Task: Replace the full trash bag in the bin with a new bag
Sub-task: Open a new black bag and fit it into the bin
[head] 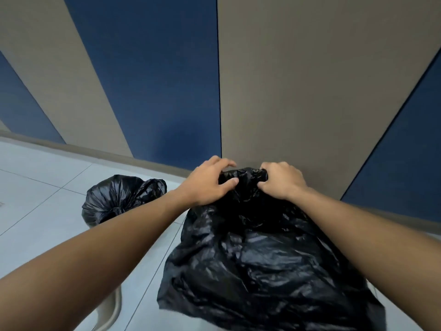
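You have two black trash bags here. The loose bag (262, 259) hangs in front of you, crinkled and glossy, its top edge bunched between your hands. Your left hand (210, 182) pinches the bunched plastic with thumb and curled fingers; your right hand (279, 180) grips it just beside, fingers curled in. The tied bag (119, 197), knotted at its top, sits to your left in the bin (112, 306) on a pale tiled floor (35, 177). Behind stands a wall (298, 80) of blue and grey-brown panels.

Office corridor, blue-grey wall panels (143, 80), tiled floor (35, 177)
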Tool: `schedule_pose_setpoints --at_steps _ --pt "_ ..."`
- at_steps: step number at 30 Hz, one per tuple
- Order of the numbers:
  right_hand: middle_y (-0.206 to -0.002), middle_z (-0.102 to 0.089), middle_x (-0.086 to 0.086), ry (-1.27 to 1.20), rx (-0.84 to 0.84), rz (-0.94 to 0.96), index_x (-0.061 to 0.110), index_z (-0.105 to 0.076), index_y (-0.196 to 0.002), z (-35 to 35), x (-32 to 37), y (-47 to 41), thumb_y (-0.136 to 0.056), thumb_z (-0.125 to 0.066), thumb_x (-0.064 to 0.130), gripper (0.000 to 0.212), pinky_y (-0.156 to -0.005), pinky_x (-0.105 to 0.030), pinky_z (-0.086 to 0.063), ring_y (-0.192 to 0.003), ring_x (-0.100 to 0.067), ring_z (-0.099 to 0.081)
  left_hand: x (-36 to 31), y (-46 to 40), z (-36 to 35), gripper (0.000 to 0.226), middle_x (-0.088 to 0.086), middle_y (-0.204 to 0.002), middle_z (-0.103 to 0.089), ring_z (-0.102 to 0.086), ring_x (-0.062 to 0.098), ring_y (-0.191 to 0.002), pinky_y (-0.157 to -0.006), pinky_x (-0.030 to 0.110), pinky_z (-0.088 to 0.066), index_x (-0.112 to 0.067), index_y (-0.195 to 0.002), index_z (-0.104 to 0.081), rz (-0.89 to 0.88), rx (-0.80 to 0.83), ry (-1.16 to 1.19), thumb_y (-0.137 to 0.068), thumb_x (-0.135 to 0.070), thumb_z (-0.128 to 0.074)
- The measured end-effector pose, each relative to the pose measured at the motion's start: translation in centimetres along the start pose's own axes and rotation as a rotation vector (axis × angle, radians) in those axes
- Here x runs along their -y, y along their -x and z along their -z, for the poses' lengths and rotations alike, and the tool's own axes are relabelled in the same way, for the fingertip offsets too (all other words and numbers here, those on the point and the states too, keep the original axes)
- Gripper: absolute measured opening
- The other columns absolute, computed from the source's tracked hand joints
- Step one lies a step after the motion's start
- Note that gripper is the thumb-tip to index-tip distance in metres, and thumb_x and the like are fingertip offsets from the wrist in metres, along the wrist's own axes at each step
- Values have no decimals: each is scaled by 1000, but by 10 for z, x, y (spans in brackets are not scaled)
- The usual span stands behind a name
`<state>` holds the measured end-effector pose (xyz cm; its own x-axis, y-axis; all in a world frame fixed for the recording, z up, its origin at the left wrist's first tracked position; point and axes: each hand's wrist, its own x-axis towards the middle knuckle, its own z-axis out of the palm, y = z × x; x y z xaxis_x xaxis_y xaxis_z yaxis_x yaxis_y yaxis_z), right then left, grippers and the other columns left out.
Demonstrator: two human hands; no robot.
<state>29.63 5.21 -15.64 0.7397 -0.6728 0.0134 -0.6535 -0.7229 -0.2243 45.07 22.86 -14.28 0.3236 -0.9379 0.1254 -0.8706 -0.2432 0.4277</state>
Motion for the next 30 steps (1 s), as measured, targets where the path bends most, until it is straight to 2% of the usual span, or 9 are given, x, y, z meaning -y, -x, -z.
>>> schedule_pose_setpoints --at_steps 3,7,9,12,18,21,23,27,30 --pt "-120 -65 -6 -13 -159 4 25 -60 -125 7 -8 0 -88 -65 33 38 -87 -39 -47 -112 -33 -61 -12 11 10 37 -8 -128 -57 -53 14 -123 -109 41 -42 -32 -131 -60 -213 -54 37 -103 -52 -44" --pt "-98 -67 3 -189 -345 354 23 -67 -104 21 0 12 -89 -64 23 15 -88 -39 -50 -96 -23 -62 -13 28 22 39 -5 -110 -71 -63 16 -108 -100 43 -47 -20 -113 -73 -360 18 60 -108 -36 -38" --pt "-91 -71 12 -280 -51 411 28 -70 -104 28 11 23 -91 -67 31 14 -86 -34 -53 -86 -12 -66 -10 33 31 41 -3 -106 -73 -64 16 -103 -97 44 -48 -17 -111 -76 -346 55 55 -107 -35 -39" --pt "-120 -70 10 -73 465 429 37 -56 -136 23 30 43 -90 -66 56 50 -100 -29 -48 -108 -13 -64 -12 47 37 47 1 -106 -72 -66 19 -101 -93 43 -49 -15 -114 -75 -434 134 0 -106 -43 -39" --pt "-148 -55 -2 68 846 421 35 -48 -145 -8 63 62 -102 -47 54 47 -100 -27 -35 -136 -25 -49 -2 84 21 54 -3 -109 -66 -60 18 -100 -97 34 -43 -23 -127 -65 -637 250 -243 -98 -64 -46" --pt "-149 -54 -11 40 967 431 14 -55 -143 -28 76 72 -108 -44 32 41 -108 -30 -38 -134 -27 -50 7 93 10 51 -4 -105 -67 -61 20 -98 -93 35 -44 -23 -124 -66 -623 235 -392 -98 -64 -53" --pt "-137 -61 -19 97 953 435 3 -62 -131 -39 80 79 -105 -45 14 33 -99 -34 -44 -123 -34 -57 12 91 6 44 -4 -101 -68 -61 21 -94 -91 37 -45 -21 -118 -68 -675 183 -437 -99 -59 -56" --pt "-130 -64 -21 220 862 493 0 -63 -127 -50 85 81 -103 -51 24 36 -99 -40 -49 -115 -37 -61 19 92 -5 40 0 -94 -64 -58 26 -89 -91 42 -46 -17 -106 -70 -785 19 -461 -100 -54 -58" --pt "-137 -59 -21 416 962 551 -2 -59 -134 -61 91 84 -103 -56 23 40 -106 -36 -40 -125 -36 -56 17 95 -10 49 2 -98 -65 -57 28 -92 -95 46 -43 -16 -106 -71 -834 -2 -375 -97 -61 -55"
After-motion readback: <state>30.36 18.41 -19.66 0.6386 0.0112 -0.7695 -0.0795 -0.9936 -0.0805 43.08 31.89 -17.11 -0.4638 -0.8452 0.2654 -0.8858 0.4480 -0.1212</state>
